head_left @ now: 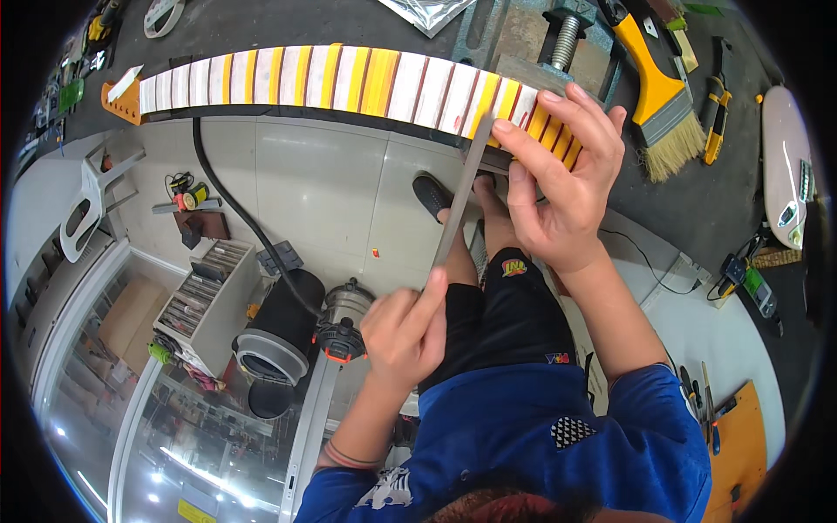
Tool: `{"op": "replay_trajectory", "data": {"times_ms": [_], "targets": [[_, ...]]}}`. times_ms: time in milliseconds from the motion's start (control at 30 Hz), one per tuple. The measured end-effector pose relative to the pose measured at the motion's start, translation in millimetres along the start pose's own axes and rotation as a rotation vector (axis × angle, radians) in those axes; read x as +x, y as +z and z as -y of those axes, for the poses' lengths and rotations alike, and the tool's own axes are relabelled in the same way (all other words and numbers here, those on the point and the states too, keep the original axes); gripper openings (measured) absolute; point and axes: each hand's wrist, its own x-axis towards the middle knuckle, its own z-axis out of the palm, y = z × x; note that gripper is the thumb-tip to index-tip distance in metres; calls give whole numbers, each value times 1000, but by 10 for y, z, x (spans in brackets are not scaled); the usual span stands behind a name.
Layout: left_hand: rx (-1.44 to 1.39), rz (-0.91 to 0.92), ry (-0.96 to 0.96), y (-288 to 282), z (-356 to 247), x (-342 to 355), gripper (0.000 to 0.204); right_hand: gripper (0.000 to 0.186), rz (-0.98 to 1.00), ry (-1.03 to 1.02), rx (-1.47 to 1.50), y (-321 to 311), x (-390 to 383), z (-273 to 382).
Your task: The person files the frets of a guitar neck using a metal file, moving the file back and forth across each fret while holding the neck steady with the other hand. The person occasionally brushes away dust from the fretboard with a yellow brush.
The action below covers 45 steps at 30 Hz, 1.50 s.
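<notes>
A guitar neck [384, 85] lies across the workbench edge, its fretboard covered in white and yellow tape strips with dark fret lines between them. The orange wood of its headstock [122, 100] shows at the far left. A long, narrow grey file [462, 196] meets the neck near its right end. My left hand [405, 331] grips the near end of this file, index finger stretched along it. Up at the far end, my right hand [562, 179] has its fingertips on the file tip and the taped fretboard, its fingers partly curled.
Behind the neck's right part stands a bench vise [567, 44]. A yellow-handled brush [658, 87] and a yellow-black cutter [717, 113] lie right of it. Below are a vacuum with a black hose [231, 200], a box of flat pieces [205, 288] and a white chair [91, 205].
</notes>
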Motion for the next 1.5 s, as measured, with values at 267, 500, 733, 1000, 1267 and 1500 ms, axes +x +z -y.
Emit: {"op": "replay_trajectory", "data": {"times_ms": [267, 500, 733, 1000, 1267, 1500], "targets": [[-106, -50, -1, 200, -111, 924, 56, 57, 13, 14, 12, -29, 41, 25], [-100, 11, -40, -2, -70, 93, 56, 55, 21, -4, 14, -30, 16, 1], [-149, -66, 9, 245, -119, 1068, 55, 55, 17, 21, 24, -42, 36, 14], [-93, 15, -47, -15, -83, 279, 53, 56, 9, -1, 35, -21, 25, 0], [-88, 0, -19, 124, -109, 759, 55, 55, 20, 14, 19, -42, 23, -14], [-3, 38, -36, -48, -207, 470, 54, 58, 33, 8, 51, -31, 18, 14]]}}
